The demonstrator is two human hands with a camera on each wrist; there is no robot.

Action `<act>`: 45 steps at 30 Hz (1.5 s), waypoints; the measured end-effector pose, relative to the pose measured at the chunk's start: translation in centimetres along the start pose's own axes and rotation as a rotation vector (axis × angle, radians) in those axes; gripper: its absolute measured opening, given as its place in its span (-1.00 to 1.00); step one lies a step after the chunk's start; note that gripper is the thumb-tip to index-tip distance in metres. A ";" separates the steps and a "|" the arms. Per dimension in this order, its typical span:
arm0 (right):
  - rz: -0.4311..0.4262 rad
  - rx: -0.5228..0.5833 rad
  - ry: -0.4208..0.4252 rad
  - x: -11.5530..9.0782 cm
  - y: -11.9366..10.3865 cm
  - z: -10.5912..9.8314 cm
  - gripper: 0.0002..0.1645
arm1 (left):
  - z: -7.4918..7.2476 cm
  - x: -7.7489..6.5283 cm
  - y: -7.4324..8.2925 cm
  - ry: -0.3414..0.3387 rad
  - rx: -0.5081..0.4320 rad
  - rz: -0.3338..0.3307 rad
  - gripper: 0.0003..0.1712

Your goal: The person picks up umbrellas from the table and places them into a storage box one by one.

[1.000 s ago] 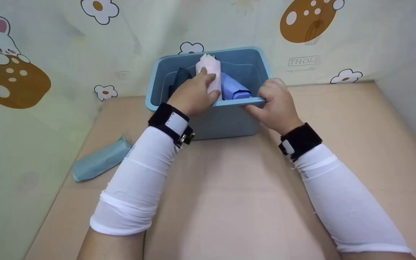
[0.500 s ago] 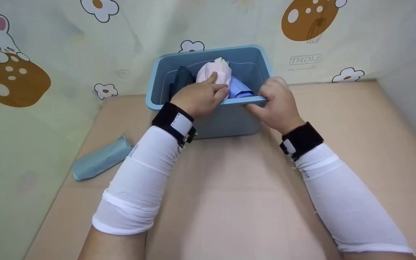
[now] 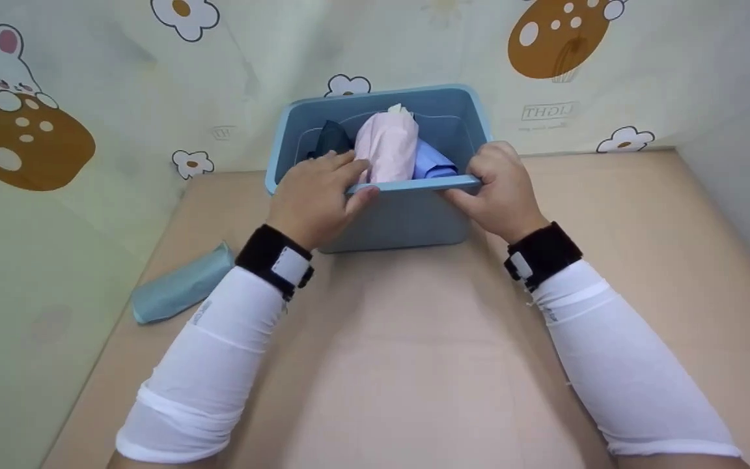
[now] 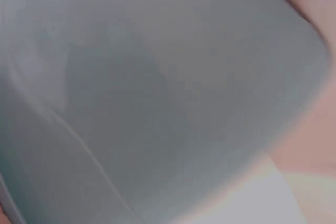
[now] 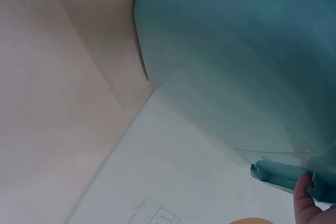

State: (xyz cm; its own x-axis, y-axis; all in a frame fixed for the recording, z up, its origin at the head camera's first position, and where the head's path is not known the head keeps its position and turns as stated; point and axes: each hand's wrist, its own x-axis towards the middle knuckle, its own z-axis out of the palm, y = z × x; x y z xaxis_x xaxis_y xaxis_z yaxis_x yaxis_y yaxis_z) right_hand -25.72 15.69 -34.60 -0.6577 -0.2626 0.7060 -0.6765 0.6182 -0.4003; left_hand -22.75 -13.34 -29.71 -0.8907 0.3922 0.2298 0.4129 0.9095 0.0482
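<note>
A blue plastic storage bin (image 3: 407, 218) stands on the table against the wall. My right hand (image 3: 504, 189) grips its near right rim, thumb under the lip; in the right wrist view a digit (image 5: 303, 198) curls over the rim. Fingers straight, my left hand (image 3: 313, 198) lies over the near left rim, fingertips beside a pink fabric roll (image 3: 388, 144) that looks like a folded umbrella. Right of the roll sits a blue bundle (image 3: 432, 161), and a dark one (image 3: 334, 137) is partly hidden behind my left fingers. The bin's outer wall (image 4: 157, 77) fills the left wrist view.
A teal sleeved roll (image 3: 183, 285), also like a folded umbrella, lies on the table (image 3: 427, 365) left of the bin, close to my left forearm. Behind the bin rises a wall (image 3: 271, 65) with cartoon prints; another wall (image 3: 733, 117) borders the right.
My left hand has drawn away from the pink roll, toward me and left, to the near rim. The pink roll has shifted right and settled lower. My right hand has stayed on the rim.
</note>
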 end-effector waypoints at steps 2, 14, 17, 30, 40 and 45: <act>0.002 0.003 0.000 0.0 0.0 0.0 -0.38 | 0.2 -1.2 -1.5 0.040 -0.015 -0.031 -0.16; 0.055 0.005 -0.034 0.0 -0.3 -0.2 -0.38 | 1.9 -8.1 -9.3 -0.131 -0.114 -0.408 0.08; 0.064 0.001 -0.041 -0.1 -0.3 -0.2 -0.39 | 2.4 -9.2 -10.4 -0.354 -0.112 -0.462 0.05; 0.019 0.002 -0.018 0.0 0.1 -0.1 -0.39 | 3.7 -11.0 -12.6 -0.469 -0.108 -0.530 -0.18; 0.012 -0.004 -0.014 0.0 0.0 -0.1 -0.41 | 4.0 -12.2 -13.8 -0.428 -0.081 -0.585 -0.23; 0.029 0.001 -0.021 0.1 -0.1 -0.1 -0.42 | 4.3 -12.2 -14.0 -0.362 -0.083 -0.586 -0.27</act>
State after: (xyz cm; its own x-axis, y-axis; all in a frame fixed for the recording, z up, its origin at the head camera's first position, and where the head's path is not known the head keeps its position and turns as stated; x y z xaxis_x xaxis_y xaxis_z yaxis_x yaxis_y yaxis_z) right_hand -25.66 15.67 -34.40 -0.6842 -0.2601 0.6813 -0.6572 0.6248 -0.4215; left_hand -18.50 -30.25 -37.38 -0.9727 -0.1258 -0.1949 -0.1550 0.9775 0.1428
